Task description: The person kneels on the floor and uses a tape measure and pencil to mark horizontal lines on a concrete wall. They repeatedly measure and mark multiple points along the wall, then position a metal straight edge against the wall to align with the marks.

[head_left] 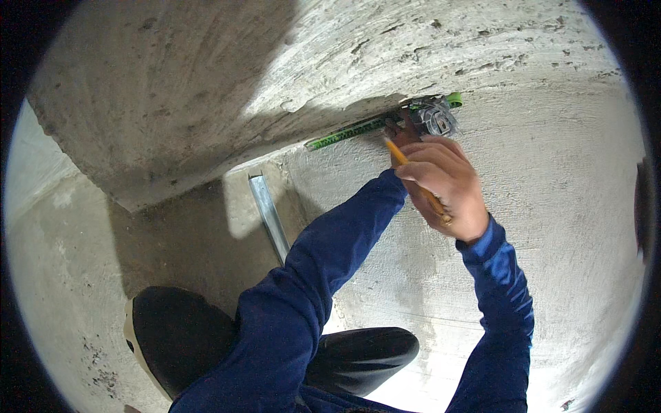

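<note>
Along the seam (497,91) our tape (351,131) is lying, probably light and springy, its case (439,118) seeming best for holding, while below the seam our right hand (446,180) is gripping a pencil (397,153) and our left hand (407,135) is overlapping the tape, how closed we cannot tell.

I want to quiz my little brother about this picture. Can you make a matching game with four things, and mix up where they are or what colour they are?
Things:
1. Pencil
2. Measuring tape blade
3. Metal strip
4. Left sleeve

Colours and places:
A. Shiny silver-grey
B. Dark blue
C. Held in the right hand
D. Bright green with dark markings

Right pairs: 1-C, 2-D, 3-A, 4-B
</note>
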`<action>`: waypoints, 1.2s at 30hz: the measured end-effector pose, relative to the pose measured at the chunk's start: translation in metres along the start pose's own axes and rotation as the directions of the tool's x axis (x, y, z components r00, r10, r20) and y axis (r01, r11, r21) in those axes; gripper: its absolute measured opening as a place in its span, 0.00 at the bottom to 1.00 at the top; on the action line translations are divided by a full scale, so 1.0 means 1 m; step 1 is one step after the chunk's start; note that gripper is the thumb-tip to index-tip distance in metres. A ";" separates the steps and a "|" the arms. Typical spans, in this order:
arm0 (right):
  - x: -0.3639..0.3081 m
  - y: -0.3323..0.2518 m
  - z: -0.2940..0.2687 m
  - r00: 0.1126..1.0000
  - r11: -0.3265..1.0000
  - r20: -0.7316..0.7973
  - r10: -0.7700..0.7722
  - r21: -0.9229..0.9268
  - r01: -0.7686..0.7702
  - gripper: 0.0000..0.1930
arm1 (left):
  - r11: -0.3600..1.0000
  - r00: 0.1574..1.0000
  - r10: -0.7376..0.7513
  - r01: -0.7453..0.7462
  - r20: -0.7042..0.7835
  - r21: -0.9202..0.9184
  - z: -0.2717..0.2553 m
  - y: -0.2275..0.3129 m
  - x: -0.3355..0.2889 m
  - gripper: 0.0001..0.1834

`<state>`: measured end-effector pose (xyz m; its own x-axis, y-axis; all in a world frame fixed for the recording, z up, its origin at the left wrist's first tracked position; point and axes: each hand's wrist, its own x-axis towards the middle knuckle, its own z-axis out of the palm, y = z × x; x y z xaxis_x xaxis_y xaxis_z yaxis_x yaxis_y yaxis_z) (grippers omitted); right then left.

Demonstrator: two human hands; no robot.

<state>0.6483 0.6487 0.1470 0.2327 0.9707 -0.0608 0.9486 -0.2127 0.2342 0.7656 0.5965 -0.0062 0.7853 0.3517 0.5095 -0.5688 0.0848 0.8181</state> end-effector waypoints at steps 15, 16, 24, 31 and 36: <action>0.002 0.048 -0.010 0.922 0.822 0.387 0.014 -0.530 0.210 0.22 | 0.986 0.995 0.060 -0.048 -0.075 0.157 -0.002 0.013 0.003 0.40; -0.002 0.050 -0.010 0.922 0.791 0.378 0.084 -0.588 0.169 0.23 | 0.965 0.998 0.000 0.016 -0.062 0.260 -0.004 0.019 0.005 0.40; -0.034 0.068 -0.007 0.778 0.643 0.225 0.587 -0.713 -0.280 0.22 | 0.952 0.983 -0.128 0.158 -0.130 0.261 -0.020 0.032 0.002 0.46; -0.023 0.064 0.008 0.984 0.847 0.112 0.137 -0.529 -0.058 0.22 | 0.920 0.989 -0.112 0.140 -0.099 0.367 -0.023 0.042 0.004 0.38; -0.023 0.074 0.020 0.969 0.953 0.026 0.244 -0.194 -0.235 0.14 | 0.929 0.994 -0.034 0.071 -0.108 0.363 -0.018 0.033 0.002 0.36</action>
<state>0.7177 0.6079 0.1460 0.4629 0.8860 -0.0268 0.8074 -0.4089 0.4253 0.7440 0.6166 0.0175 0.7731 0.4472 0.4498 -0.3838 -0.2349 0.8931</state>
